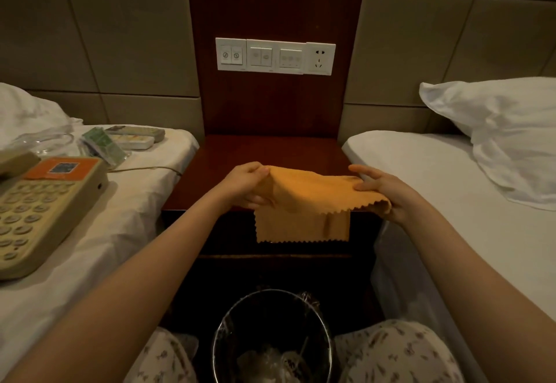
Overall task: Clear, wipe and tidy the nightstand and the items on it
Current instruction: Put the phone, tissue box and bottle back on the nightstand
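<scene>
Bin; left hand, right hand pinching cloth over nightstand edge

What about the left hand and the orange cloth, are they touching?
Touching. Head view shows the left hand gripping the orange cloth at its corner.

Both hands hold a yellow-orange zigzag-edged cloth above the dark red-brown wooden nightstand — left hand gripping its left end, right hand pinching its right end. The cloth's lower fold hangs past the nightstand's front edge.
</scene>
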